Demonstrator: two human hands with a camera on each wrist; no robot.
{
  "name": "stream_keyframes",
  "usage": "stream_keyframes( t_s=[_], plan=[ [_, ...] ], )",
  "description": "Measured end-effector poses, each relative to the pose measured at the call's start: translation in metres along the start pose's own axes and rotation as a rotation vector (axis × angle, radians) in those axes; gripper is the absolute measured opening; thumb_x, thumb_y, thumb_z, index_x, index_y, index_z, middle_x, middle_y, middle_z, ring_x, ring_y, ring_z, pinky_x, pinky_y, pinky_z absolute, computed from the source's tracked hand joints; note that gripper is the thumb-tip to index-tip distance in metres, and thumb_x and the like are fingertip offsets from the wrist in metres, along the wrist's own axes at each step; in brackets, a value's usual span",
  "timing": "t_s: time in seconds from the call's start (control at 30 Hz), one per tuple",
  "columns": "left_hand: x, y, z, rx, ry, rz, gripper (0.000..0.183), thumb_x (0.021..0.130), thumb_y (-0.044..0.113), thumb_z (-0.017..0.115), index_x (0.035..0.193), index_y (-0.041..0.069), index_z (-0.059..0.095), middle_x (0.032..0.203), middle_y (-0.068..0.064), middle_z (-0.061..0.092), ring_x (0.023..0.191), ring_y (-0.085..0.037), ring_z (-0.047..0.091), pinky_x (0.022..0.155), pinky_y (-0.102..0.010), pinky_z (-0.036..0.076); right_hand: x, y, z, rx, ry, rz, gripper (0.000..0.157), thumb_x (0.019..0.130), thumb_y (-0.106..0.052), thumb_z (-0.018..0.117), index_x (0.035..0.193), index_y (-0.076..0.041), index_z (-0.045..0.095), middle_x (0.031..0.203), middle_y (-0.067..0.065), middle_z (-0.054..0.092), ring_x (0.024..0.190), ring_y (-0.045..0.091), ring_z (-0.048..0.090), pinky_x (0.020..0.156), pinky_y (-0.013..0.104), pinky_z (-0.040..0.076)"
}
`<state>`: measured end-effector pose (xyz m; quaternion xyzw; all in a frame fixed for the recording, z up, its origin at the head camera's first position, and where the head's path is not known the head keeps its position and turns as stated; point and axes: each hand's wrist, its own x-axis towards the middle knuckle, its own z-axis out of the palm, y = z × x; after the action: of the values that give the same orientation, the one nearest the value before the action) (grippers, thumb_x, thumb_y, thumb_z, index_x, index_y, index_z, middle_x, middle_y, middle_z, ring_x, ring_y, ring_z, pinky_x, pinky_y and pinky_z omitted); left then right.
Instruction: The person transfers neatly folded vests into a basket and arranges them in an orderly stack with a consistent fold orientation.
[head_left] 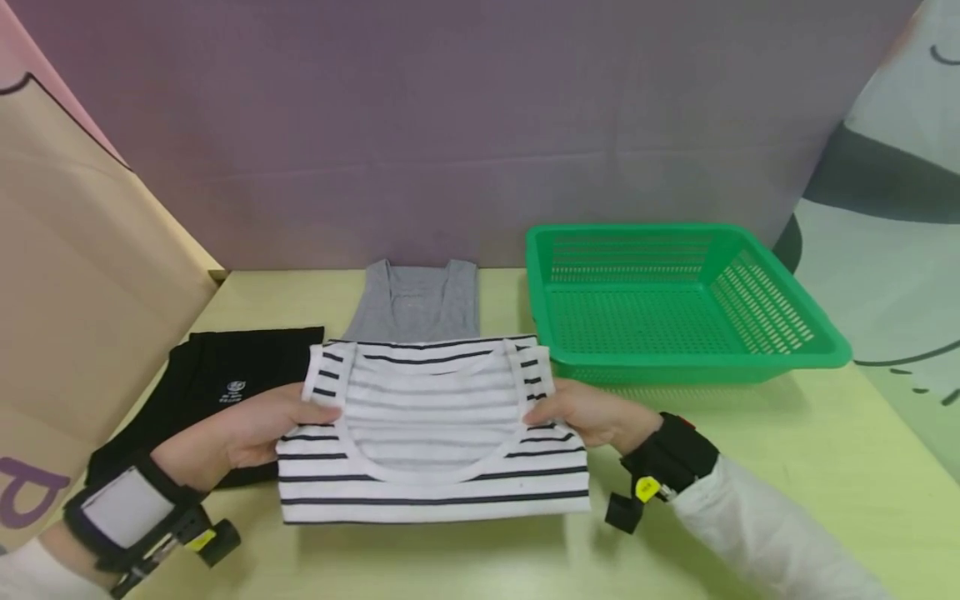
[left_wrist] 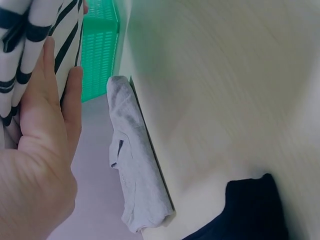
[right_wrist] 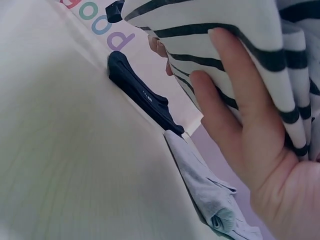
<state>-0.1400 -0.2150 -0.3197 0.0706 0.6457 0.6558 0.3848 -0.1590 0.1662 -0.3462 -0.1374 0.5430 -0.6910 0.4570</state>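
A folded white shirt with black stripes (head_left: 435, 492) hangs above the table, its wide neckline facing up. At its left side my left hand (head_left: 262, 421) grips it, thumb on top and fingers beneath. My right hand (head_left: 596, 412) pinches the opposite side the same way. In the left wrist view the shirt's folded layers (left_wrist: 37, 30) bunch by the thumb. The right wrist view shows fingers (right_wrist: 235, 65) spread under the striped cloth (right_wrist: 200, 30). Behind the shirt lies a folded grey tank top (head_left: 423, 304), partly covered in the head view.
A folded black garment (head_left: 262, 358) with a small white print lies on the table at the left. The green plastic basket (head_left: 570, 360) stands at the back right. A purple-grey cloth wall (head_left: 480, 125) rises behind the table (head_left: 825, 467).
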Motion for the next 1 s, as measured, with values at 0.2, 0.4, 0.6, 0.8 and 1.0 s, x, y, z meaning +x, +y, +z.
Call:
stream_keyframes(
  t_s=[0.2, 0.4, 0.6, 0.8, 1.0],
  plan=[
    [0.003, 0.004, 0.005, 0.063, 0.026, -0.008, 0.038, 0.098, 0.016, 0.050, 0.128, -0.004, 0.036, 0.099, -0.004, 0.071, 0.090, -0.019, 0.069, 0.075, -0.038, 0.058, -0.009, -0.004, -0.005, -0.022, 0.006, -0.001, 0.053, 0.090, 0.001, 0.049, 0.136, 0.003, 0.022, 0.109, 0.007, 0.062, 0.095, 0.021, 0.067, 0.083, 0.036, 0.055],
    [0.004, 0.008, 0.011, 0.112, 0.043, 0.000, 0.034, 0.099, 0.017, 0.049, 0.125, -0.003, 0.040, 0.096, -0.002, 0.072, 0.087, -0.017, 0.070, 0.073, -0.036, 0.058, -0.019, -0.009, -0.007, -0.046, 0.028, -0.015, 0.045, 0.090, 0.000, 0.050, 0.130, 0.001, 0.030, 0.107, 0.007, 0.064, 0.094, 0.021, 0.068, 0.082, 0.035, 0.056],
    [0.006, 0.017, 0.016, 0.136, 0.033, 0.036, 0.036, 0.099, 0.019, 0.048, 0.126, -0.004, 0.040, 0.097, -0.001, 0.071, 0.087, -0.016, 0.069, 0.073, -0.035, 0.058, -0.029, -0.021, -0.010, -0.084, 0.002, -0.033, 0.036, 0.092, -0.005, 0.052, 0.125, -0.002, 0.038, 0.105, 0.007, 0.067, 0.094, 0.020, 0.068, 0.080, 0.034, 0.056],
    [0.014, 0.020, 0.024, 0.156, 0.036, 0.048, 0.043, 0.100, 0.019, 0.047, 0.133, -0.006, 0.035, 0.098, -0.001, 0.071, 0.088, -0.015, 0.069, 0.073, -0.033, 0.057, -0.039, -0.029, -0.015, -0.139, 0.018, 0.000, 0.041, 0.093, -0.004, 0.051, 0.130, 0.001, 0.035, 0.109, 0.007, 0.066, 0.097, 0.022, 0.067, 0.083, 0.038, 0.056],
    [0.025, 0.020, 0.033, 0.181, 0.062, 0.051, 0.045, 0.100, 0.017, 0.046, 0.134, -0.008, 0.032, 0.098, -0.002, 0.070, 0.088, -0.014, 0.068, 0.075, -0.032, 0.056, -0.047, -0.031, -0.021, -0.179, 0.040, 0.037, 0.052, 0.092, -0.004, 0.050, 0.136, 0.006, 0.025, 0.111, 0.009, 0.065, 0.097, 0.023, 0.067, 0.084, 0.040, 0.055]
  ],
)
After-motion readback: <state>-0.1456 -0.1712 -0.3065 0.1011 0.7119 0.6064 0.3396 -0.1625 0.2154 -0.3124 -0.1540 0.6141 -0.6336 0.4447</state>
